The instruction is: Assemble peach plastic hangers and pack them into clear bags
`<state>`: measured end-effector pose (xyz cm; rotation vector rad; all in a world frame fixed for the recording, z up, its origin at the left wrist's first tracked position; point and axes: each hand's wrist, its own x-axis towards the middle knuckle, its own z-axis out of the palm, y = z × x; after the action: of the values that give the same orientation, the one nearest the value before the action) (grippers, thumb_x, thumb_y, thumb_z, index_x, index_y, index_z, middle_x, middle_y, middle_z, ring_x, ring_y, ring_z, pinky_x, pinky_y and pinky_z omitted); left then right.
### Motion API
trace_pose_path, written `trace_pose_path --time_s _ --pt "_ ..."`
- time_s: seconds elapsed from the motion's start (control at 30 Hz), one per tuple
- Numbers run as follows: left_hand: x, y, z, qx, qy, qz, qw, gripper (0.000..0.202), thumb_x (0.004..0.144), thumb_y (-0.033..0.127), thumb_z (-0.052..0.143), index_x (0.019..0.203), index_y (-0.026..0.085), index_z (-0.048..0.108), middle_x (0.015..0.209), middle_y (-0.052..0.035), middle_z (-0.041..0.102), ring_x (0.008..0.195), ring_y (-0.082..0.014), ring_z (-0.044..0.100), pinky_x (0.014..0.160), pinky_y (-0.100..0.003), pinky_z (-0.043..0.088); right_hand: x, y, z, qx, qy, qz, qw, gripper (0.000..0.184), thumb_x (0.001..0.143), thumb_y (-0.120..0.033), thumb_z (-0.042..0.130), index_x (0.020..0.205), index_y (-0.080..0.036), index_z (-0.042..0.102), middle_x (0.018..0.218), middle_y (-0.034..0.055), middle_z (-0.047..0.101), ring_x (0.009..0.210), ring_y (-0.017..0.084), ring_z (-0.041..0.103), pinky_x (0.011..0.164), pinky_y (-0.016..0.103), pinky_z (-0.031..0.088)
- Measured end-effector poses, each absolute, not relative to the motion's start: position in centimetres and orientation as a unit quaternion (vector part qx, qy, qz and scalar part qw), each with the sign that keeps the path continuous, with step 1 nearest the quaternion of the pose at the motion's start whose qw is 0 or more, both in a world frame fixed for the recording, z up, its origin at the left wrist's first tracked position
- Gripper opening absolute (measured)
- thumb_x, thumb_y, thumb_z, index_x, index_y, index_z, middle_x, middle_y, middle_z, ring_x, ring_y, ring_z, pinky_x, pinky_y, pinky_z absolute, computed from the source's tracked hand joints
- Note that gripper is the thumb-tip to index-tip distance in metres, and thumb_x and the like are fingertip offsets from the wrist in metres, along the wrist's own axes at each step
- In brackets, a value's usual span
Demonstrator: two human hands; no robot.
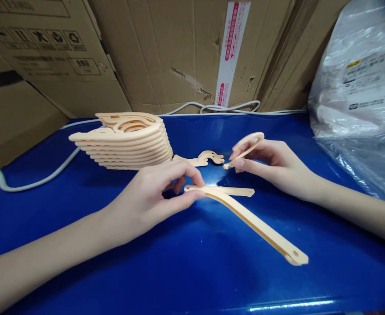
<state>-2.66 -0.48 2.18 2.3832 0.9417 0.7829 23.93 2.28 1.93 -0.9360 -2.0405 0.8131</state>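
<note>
My left hand (166, 197) pinches the near end of a long, curved beige plastic strip (251, 218), which has a hole at its far end and slants toward the lower right. A second, shorter beige strip (235, 191) extends right from behind the same fingertips. In my right hand (274, 162), held between thumb and fingers, is a curved, hook-like beige piece (250, 140). Beyond the hands, a small wavy beige piece with holes (210, 156) lies on the blue surface, next to a flat beige piece (190, 161).
A neat stack of beige plastic pieces (123, 144) stands at the left on the blue tabletop (192, 271). Cardboard boxes (179, 52) form a wall behind. White cable (54, 173) runs along the back and left. Clear plastic bags (359, 87) fill the right rear.
</note>
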Motion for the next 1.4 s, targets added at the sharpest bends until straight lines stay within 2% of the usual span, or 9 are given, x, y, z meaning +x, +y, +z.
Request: trace_pose_path --time_s 0.17,0.37,0.47,0.63,0.77,0.87,0.93,1.07,1.4 --pt "-2.3 0.1 3.2 0.781 0.387 0.331 0.361 0.009 0.087 0.027 0.07 0.092 0.021 0.065 0.076 0.0037 0.065 0.06 -0.0085 0.056 0.051 -0.019 0.046 23.6 2.3 1.9 -0.383 -0.715 0.46 0.361 0.009 0.086 -0.028 0.071 0.087 -0.02 0.07 0.079 -0.0004 0.073 0.071 0.013 0.068 0.07 0.029 0.057" --pt "-3.1 0.9 3.7 0.734 0.395 0.366 0.414 0.011 0.088 0.022 0.068 0.099 0.02 0.066 0.089 0.0019 0.07 0.073 -0.0101 0.063 0.059 -0.019 0.05 23.6 2.2 1.9 -0.367 -0.7 0.513 0.333 0.01 0.087 -0.028 0.071 0.087 -0.019 0.074 0.081 0.0001 0.075 0.069 0.011 0.065 0.07 0.027 0.056" --pt "-3.3 0.8 3.7 0.735 0.406 0.37 0.397 0.016 0.094 0.033 0.06 0.099 0.019 0.068 0.082 -0.0014 0.067 0.064 -0.0109 0.058 0.051 -0.021 0.046 23.6 2.2 1.8 -0.368 -0.698 0.524 0.322 0.009 0.086 -0.028 0.073 0.088 -0.019 0.076 0.08 -0.0001 0.076 0.07 0.012 0.066 0.07 0.027 0.055" --pt "-2.7 0.0 4.0 0.758 0.393 0.319 0.411 0.04 0.106 0.034 0.031 0.077 0.02 0.055 0.069 0.0002 0.06 0.062 -0.0113 0.058 0.059 -0.024 0.05 23.6 2.3 1.5 -0.391 -0.689 0.53 0.303 0.017 0.082 -0.035 0.076 0.09 -0.02 0.078 0.083 0.0014 0.076 0.071 0.014 0.066 0.068 0.028 0.053" --pt "-3.0 -0.6 3.4 0.861 0.375 0.271 0.21 0.042 0.107 0.031 0.025 0.069 0.021 0.041 0.059 0.0041 0.047 0.053 -0.0106 0.046 0.053 -0.024 0.036 23.6 2.4 1.4 -0.387 -0.692 0.531 0.299 0.021 0.083 -0.04 0.075 0.09 -0.02 0.079 0.082 0.0017 0.076 0.073 0.014 0.066 0.07 0.029 0.053" --pt "-3.5 -0.7 2.6 0.907 0.345 0.239 -0.005 0.036 0.104 0.039 0.035 0.073 0.022 0.043 0.059 0.0039 0.044 0.052 -0.0135 0.041 0.051 -0.028 0.026 23.6 2.5 1.4 -0.375 -0.693 0.537 0.299 0.021 0.084 -0.04 0.075 0.091 -0.021 0.079 0.084 0.001 0.076 0.074 0.013 0.066 0.072 0.028 0.052" --pt "-3.6 -0.8 2.2 0.915 0.338 0.211 -0.063 0.037 0.099 0.046 0.047 0.071 0.023 0.039 0.058 0.0043 0.042 0.05 -0.014 0.039 0.05 -0.029 0.022 23.6 2.5 1.4 -0.37 -0.692 0.542 0.301 0.019 0.085 -0.039 0.075 0.091 -0.021 0.079 0.084 0.0 0.076 0.074 0.012 0.065 0.072 0.027 0.052" --pt "-3.3 -0.8 1.8 0.925 0.339 0.162 -0.046 0.035 0.09 0.04 0.06 0.072 0.023 0.035 0.055 0.0069 0.04 0.044 -0.012 0.037 0.047 -0.027 0.018 23.6 2.5 1.4 -0.37 -0.686 0.544 0.312 0.014 0.085 -0.034 0.075 0.09 -0.021 0.078 0.086 -0.0011 0.076 0.073 0.01 0.064 0.071 0.024 0.052" --pt "-2.3 -0.7 1.3 0.948 0.273 0.162 0.001 0.02 0.093 0.02 0.051 0.078 0.023 0.037 0.059 0.0081 0.042 0.046 -0.0099 0.041 0.046 -0.024 0.019 24.0 2.6 1.2 -0.372 -0.653 0.577 0.318 0.016 0.082 -0.031 0.078 0.092 -0.019 0.074 0.085 -0.0001 0.076 0.07 0.01 0.064 0.067 0.024 0.051"
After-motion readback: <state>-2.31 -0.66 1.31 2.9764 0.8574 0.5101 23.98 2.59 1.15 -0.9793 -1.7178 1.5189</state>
